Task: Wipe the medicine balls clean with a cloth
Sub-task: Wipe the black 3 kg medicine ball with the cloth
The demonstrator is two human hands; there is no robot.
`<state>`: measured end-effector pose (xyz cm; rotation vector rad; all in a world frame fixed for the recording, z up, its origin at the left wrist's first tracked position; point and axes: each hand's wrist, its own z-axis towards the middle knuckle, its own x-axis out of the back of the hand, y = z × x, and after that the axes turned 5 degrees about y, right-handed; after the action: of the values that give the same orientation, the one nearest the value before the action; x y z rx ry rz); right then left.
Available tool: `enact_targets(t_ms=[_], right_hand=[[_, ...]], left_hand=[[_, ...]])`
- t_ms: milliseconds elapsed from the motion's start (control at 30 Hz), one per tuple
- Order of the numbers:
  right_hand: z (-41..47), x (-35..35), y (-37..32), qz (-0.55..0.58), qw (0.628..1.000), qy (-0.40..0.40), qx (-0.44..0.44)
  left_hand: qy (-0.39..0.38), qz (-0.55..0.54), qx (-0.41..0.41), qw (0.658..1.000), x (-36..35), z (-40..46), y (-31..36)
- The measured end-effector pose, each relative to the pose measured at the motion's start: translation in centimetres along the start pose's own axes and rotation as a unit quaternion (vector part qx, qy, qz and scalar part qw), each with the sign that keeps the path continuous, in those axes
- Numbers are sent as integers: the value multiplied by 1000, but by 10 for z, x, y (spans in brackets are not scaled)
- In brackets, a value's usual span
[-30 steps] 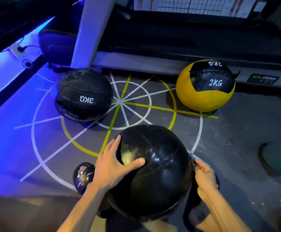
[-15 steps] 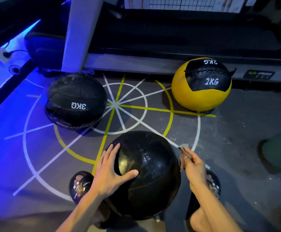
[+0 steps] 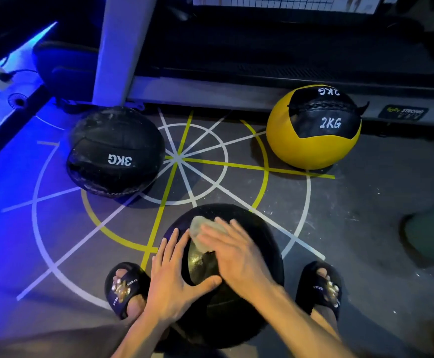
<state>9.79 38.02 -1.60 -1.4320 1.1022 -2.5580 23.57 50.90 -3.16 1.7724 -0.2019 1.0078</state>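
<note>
Scene: A person crouches over a black medicine ball (image 3: 252, 293) on a gym floor (image 3: 352, 228) marked with white and yellow lines, feet in dark slides (image 3: 125, 288) on either side.
Right hand (image 3: 236, 254): Lies flat across the ball's top, fingers (image 3: 210, 236) straight and slightly spread, pressing a pale cloth (image 3: 205, 229) against the surface; the cloth bunches out beyond the fingertips.
Left hand (image 3: 169, 277): Braces the ball's left flank, fingers apart and extended, thumb reaching across toward the right wrist; it grips nothing.
Near ball: Sits directly under both sets of fingers, between the feet. Dark, glossy, with a textured panel catching light just below the cloth.
Progress: Judging by the frame, wiping is under way on this first ball only, and only its upper face is being covered; its sides and underside appear yet to be reached.
Left to do: The black 3KG ball (image 3: 115, 153) lies well beyond the left fingertips, its top showing pale, dusty scuffs, apparently unwiped. The yellow 2KG ball (image 3: 314, 127), with a black panel, rests far past the right fingertips beside a treadmill (image 3: 262, 81) base, untouched by either hand.
Condition: Whether the near ball is already clean elsewhere cannot be told in this dim, blue-tinted light.
</note>
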Motion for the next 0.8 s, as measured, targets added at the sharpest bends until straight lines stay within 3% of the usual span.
enact_targets(t_ms=[67,167,267,333,467,667,800], right_hand=[[5,20,27,-10,991,34,-128],[17,50,66,-12,935,23,-352],[18,73,83,65,884,167,-432],[16,83,82,62,867,252,-425],[18,79,58,16,930,178,-323],[2,61,8,72,952,76,-289],[8,65,12,124,939,98,-305]], left_hand=[[1,-18,4,1000,-1,-4,4],[-3,-22,10,1000,1,-9,3],[-2,-29,11,1000,3,-10,0],[1,-25,10,1000,2,-12,1],[6,-22,7,1000,0,-13,4],[7,-13,6,1000,-1,-16,5],[11,-6,4,1000,-3,-16,7]])
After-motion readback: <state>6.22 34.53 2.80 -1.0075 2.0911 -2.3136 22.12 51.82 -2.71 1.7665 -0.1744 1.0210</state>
